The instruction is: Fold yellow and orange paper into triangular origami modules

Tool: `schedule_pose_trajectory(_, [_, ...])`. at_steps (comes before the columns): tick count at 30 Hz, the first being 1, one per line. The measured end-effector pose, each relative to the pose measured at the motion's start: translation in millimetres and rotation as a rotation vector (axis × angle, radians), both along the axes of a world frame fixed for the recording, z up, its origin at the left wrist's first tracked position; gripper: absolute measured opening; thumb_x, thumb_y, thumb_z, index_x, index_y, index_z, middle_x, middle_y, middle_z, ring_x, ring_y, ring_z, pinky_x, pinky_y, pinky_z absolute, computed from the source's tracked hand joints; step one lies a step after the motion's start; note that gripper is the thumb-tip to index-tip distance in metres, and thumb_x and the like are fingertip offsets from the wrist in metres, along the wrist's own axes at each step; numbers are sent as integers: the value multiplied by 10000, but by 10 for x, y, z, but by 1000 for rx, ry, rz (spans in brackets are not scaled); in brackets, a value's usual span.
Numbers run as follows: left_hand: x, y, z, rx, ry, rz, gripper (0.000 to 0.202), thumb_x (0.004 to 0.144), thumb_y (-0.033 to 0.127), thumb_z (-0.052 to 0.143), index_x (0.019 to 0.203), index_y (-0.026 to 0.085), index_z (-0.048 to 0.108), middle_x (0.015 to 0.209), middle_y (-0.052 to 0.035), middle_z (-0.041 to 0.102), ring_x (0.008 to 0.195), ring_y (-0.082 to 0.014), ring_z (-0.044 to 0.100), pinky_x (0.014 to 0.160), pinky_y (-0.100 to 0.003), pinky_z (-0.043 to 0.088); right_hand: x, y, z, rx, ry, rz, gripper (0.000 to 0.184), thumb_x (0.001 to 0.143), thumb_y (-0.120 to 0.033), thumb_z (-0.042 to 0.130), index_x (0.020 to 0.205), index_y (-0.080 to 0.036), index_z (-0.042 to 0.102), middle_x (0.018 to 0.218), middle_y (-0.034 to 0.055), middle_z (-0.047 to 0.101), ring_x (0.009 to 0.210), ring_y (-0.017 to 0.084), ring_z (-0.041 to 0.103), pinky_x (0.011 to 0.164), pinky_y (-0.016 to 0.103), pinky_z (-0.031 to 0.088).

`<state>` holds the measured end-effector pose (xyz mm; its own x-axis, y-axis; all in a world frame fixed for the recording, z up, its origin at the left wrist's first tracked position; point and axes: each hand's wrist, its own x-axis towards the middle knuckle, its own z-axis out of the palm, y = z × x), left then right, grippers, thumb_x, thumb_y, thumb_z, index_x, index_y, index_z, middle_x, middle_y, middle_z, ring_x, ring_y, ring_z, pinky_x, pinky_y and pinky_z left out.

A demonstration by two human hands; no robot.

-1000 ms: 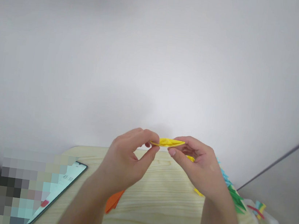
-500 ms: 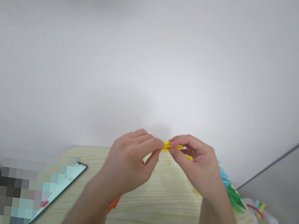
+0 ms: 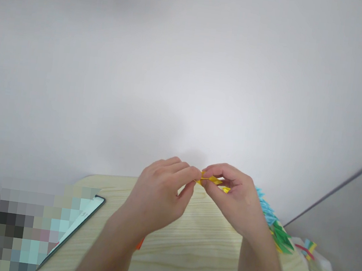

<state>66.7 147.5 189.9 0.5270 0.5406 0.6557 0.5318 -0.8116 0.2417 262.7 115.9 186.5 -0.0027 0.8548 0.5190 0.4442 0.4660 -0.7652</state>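
Note:
Between my two hands, a small folded yellow paper piece [image 3: 214, 181] is held up above the far part of the wooden table [image 3: 185, 251]. My left hand [image 3: 163, 191] pinches its left end between thumb and forefinger. With thumb and fingertips, my right hand [image 3: 231, 193] grips it farther right. The fingers cover much of the piece, so its full shape is hidden. Another bit of yellow paper [image 3: 226, 189] shows just under the right fingers. An orange paper piece [image 3: 140, 242] is partly hidden behind my left forearm.
Blue folded papers [image 3: 266, 209] and green folded papers [image 3: 281, 238] lie along the table's right side. Beyond that edge is a clear plastic bag [image 3: 322, 265] with coloured strips. A phone [image 3: 71, 232], partly blurred out, stands at the left. A white wall [image 3: 190, 65] rises behind.
Both hands keep their pinch, and the fingertips have come closer together on the yellow paper, which has turned slightly. The view has shifted a little.

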Motion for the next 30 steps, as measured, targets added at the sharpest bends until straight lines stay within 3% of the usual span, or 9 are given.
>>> schedule_pose_trajectory(7, [-33,-54,26,-181,-81,-4,310,936,199,614,1225,310,599,941,22,705,851,-179,655,794,-333,478,24,-34,33,14,-25,-29,112,890,-153,683,882,-243,750,1045,30,770,969,208,721,833,326,566])
schedule_pose_trajectory(16, [-26,-70,44,-216,-185,-62,101,936,214,624,1015,258,670,887,23,699,835,-154,642,785,-294,479,260,-235,-2,-52,-69,-77,79,917,-273,730,891,-243,798,1042,42,749,959,201,708,832,329,548])
schedule_pose_trajectory(22, [24,-59,35,-238,-180,-23,88,932,220,601,943,249,683,844,19,702,779,-154,635,624,-251,433,837,-514,-357,-201,-279,-274,177,946,-389,703,948,-234,788,940,34,724,887,209,682,800,352,513])
schedule_pose_trajectory(30, [176,-17,-42,-255,-174,-1,93,907,285,626,915,254,713,802,21,733,714,-158,637,630,-254,435,1411,-935,-968,-333,-444,-391,168,951,-297,653,923,-195,785,949,70,750,905,249,701,837,397,526])
